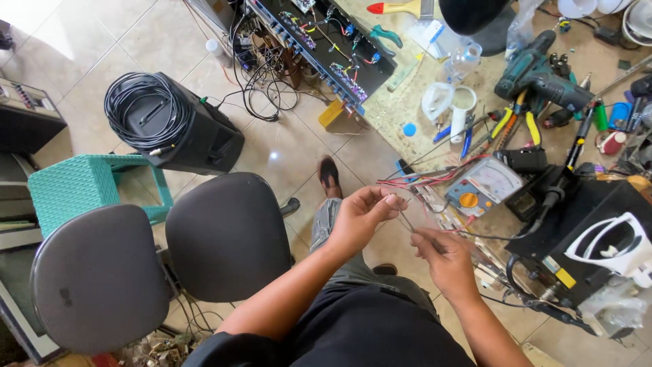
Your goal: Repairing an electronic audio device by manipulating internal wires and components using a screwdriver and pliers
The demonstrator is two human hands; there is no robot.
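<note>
The left hand (358, 216) is closed, its fingertips pinching the upper end of a thin wire (405, 221), and the right hand (441, 255) is likewise closed in a pinch on the lower end of it. The wire runs short and taut between the two hands, held in the air above the person's lap and just off the near edge of the bench (401, 102).

Just beyond the hands a bundle of red and dark wires (435, 178) trails toward an analog multimeter (483, 187) with an orange dial, lying on the bench. To its right sits a black box-shaped unit (584, 224) with a cable plugged in. Farther back on the bench lie yellow-handled pliers (516, 119), a green cordless drill (540, 75), a white roll of tape (464, 100) and an open amplifier chassis (326, 47) full of coloured wiring.

Below the hands the person's sandalled foot (329, 177) rests on the tiled floor (136, 41). Left of the arms stand two black round-padded chairs (227, 234), a teal wicker stool (81, 187) and a black speaker (197, 132) carrying a coil of black cable (146, 109).
</note>
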